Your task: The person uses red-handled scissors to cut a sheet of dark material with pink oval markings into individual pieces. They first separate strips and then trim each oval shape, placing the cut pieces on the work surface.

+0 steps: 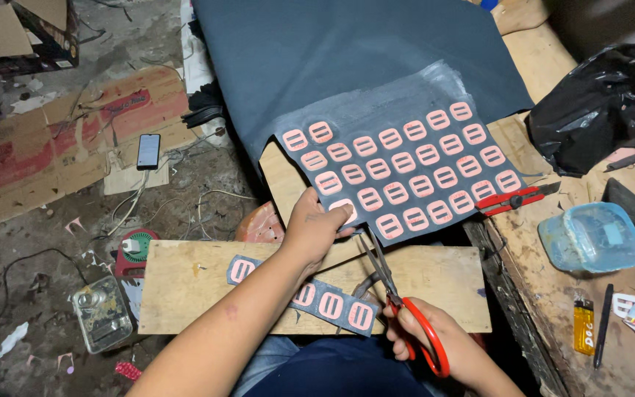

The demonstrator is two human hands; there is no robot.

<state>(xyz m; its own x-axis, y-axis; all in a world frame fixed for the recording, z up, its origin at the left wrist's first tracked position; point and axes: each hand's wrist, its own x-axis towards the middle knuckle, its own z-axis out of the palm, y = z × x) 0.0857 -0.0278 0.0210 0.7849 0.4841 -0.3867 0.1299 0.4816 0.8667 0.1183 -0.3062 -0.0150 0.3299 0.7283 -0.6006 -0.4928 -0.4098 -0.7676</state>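
Note:
A dark grey sheet (406, 165) carries rows of pink rectangular labels. My left hand (317, 228) pinches its near left corner, thumb on a pink label. My right hand (435, 342) grips red-handled scissors (406, 309); their blades point up at the sheet's near edge, just right of my left fingers. A cut strip (310, 298) of the same grey material with several pink labels lies on the wooden board (185, 283) across my lap, partly under my left forearm.
A large dark fabric (347, 51) spreads beyond the sheet. A red utility knife (512, 198), a clear blue-tinted lidded box (593, 237), a yellow lighter (583, 326), a black pen (603, 323) and a black plastic bag (597, 103) sit on the right workbench. A phone (148, 151) lies on floor cardboard.

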